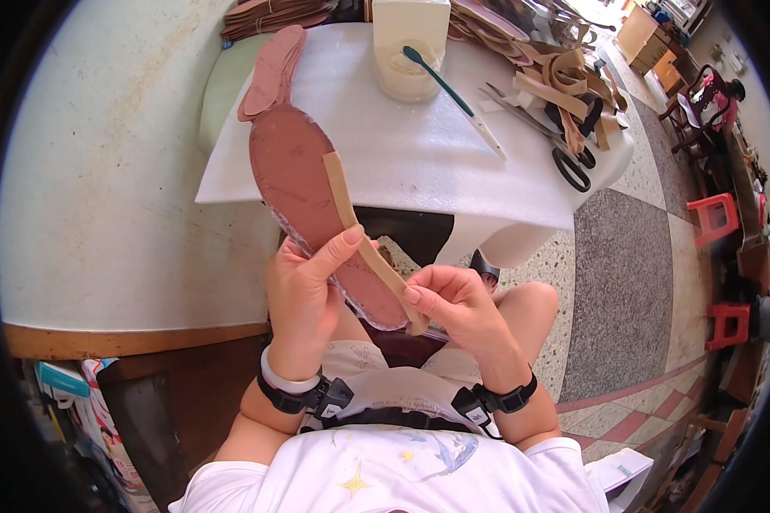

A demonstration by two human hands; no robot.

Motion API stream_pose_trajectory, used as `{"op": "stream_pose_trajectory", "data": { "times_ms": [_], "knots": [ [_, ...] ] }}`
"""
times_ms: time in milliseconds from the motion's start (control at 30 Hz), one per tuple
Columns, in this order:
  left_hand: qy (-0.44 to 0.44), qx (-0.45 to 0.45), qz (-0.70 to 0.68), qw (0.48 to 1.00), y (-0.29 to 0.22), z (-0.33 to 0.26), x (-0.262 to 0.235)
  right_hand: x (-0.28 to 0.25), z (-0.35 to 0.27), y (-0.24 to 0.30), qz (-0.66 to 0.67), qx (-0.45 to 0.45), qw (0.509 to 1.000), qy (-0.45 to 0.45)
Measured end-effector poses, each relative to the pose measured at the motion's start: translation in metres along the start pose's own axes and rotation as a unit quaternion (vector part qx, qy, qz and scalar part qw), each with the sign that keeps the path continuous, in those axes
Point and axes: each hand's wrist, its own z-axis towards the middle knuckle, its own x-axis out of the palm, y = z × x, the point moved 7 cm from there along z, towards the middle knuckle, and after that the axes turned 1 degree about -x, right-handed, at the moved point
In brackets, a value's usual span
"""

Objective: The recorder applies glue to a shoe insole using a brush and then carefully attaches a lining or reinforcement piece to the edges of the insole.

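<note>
A reddish-brown shoe insole (pixel 293 162) slants across the space over my lap, its wide end up toward the table. My left hand (pixel 312 274) grips its middle from the left side, thumb on top. Along the insole's right edge runs a tan strip (pixel 340 192), pressed under my left thumb. Near the narrow end, my right hand (pixel 458 299) pinches the strip's lower part between thumb and fingers. The fingers of my left hand are mostly hidden beneath the insole.
On the white-covered table (pixel 342 77) lie a stack of insoles (pixel 274 73), a cream plastic container (pixel 409 60), a green-and-white toothbrush (pixel 453 98), black-handled scissors (pixel 569 162) and a heap of tan strips (pixel 565 81). Red stools (pixel 714 218) stand on the floor at the right.
</note>
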Motion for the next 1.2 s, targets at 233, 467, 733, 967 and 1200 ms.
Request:
{"op": "stream_pose_trajectory", "data": {
  "times_ms": [233, 467, 733, 967, 1200],
  "knots": [
    [0.107, -0.063, 0.077, 0.989, 0.02, -0.016, 0.013, 0.002, 0.004, 0.02, -0.07, -0.049, 0.996, -0.036],
    [0.012, 0.368, 0.39, 0.844, -0.04, -0.056, -0.01, -0.001, -0.009, 0.068, -0.444, -0.145, 0.881, -0.075],
    [0.278, 0.262, 0.555, 0.739, 0.011, -0.041, 0.051, 0.014, -0.018, 0.075, -0.556, -0.145, 0.816, 0.063],
    [0.261, 0.113, 0.473, 0.834, 0.032, -0.025, 0.047, -0.047, -0.025, 0.05, -0.293, 0.123, 0.948, -0.029],
    [0.263, 0.126, 0.524, 0.8, 0.034, -0.024, 0.053, -0.064, -0.028, 0.035, -0.177, 0.182, 0.967, -0.013]
  ]
}}
